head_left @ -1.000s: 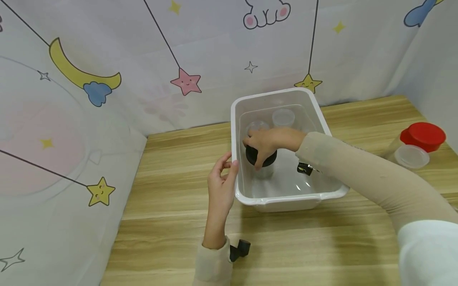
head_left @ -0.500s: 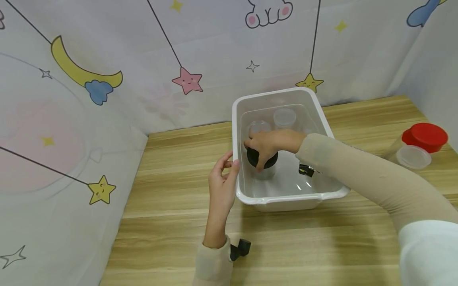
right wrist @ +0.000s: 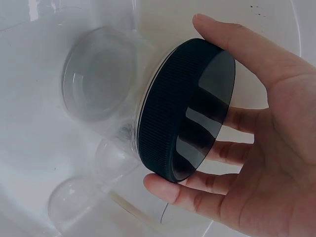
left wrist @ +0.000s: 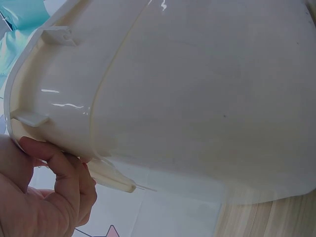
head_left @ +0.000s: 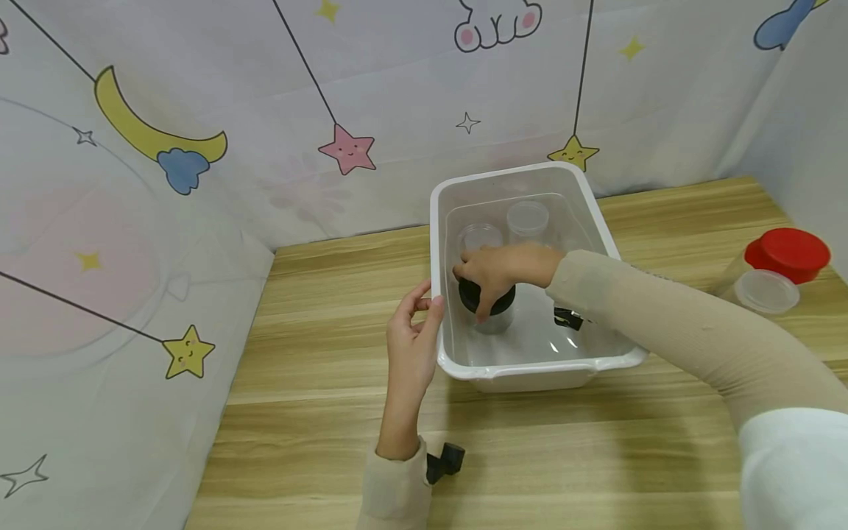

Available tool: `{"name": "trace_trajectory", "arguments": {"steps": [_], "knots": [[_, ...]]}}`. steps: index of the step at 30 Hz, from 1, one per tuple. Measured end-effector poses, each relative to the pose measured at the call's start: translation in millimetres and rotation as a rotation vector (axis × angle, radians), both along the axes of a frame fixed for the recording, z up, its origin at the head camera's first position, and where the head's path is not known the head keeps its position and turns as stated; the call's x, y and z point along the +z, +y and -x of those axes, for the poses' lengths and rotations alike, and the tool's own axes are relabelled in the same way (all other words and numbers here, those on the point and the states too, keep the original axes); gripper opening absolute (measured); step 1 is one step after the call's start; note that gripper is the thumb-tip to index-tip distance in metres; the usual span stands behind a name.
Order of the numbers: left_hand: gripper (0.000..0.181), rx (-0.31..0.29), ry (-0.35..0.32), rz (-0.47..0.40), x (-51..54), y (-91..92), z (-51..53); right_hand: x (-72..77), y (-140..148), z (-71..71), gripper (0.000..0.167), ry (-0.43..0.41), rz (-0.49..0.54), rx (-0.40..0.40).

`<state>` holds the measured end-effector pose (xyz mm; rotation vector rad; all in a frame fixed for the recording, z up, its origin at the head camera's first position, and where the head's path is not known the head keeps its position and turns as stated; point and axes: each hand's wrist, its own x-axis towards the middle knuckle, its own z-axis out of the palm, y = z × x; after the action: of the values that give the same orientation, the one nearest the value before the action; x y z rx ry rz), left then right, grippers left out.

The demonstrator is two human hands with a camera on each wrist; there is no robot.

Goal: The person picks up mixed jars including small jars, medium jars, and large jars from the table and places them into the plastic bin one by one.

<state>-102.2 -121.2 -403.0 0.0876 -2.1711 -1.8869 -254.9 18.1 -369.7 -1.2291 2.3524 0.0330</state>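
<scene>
A white plastic tub (head_left: 550,369) stands on the wooden table. My left hand (head_left: 411,342) holds the tub's left rim, thumb on the near side; the left wrist view shows its fingers curled at the edge. Inside the tub, my right hand (head_left: 497,269) grips the black ribbed lid (right wrist: 168,108) of a clear jar (head_left: 495,322), with thumb and fingers spread around its edge. The jar stands at the tub's left side. Behind it are two clear containers, one with a translucent lid (head_left: 528,216) and one (head_left: 481,234) partly hidden by my right hand.
At the table's right stand a jar with a red lid (head_left: 795,254) and a container with a translucent lid (head_left: 767,291). A printed curtain (head_left: 397,88) hangs behind and to the left. Black camera mounts (head_left: 450,458) are worn at both wrists.
My right hand stays on the jar's black lid, with only a very slight shift. The left hand keeps its hold on the tub rim. The view has shifted slightly.
</scene>
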Motion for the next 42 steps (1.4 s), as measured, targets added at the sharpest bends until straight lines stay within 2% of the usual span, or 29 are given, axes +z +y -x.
{"name": "trace_trajectory", "arguments": {"steps": [27,42], "knots": [[0.039,0.001,0.001,0.002,0.5,0.4,0.3,1.3,-0.6,-3.3,0.084,0.055,-0.03,-0.023],[0.04,-0.002,-0.005,0.008,-0.6,-0.3,0.5,1.0,-0.7,-3.1,0.081,0.088,-0.011,0.004]]}}
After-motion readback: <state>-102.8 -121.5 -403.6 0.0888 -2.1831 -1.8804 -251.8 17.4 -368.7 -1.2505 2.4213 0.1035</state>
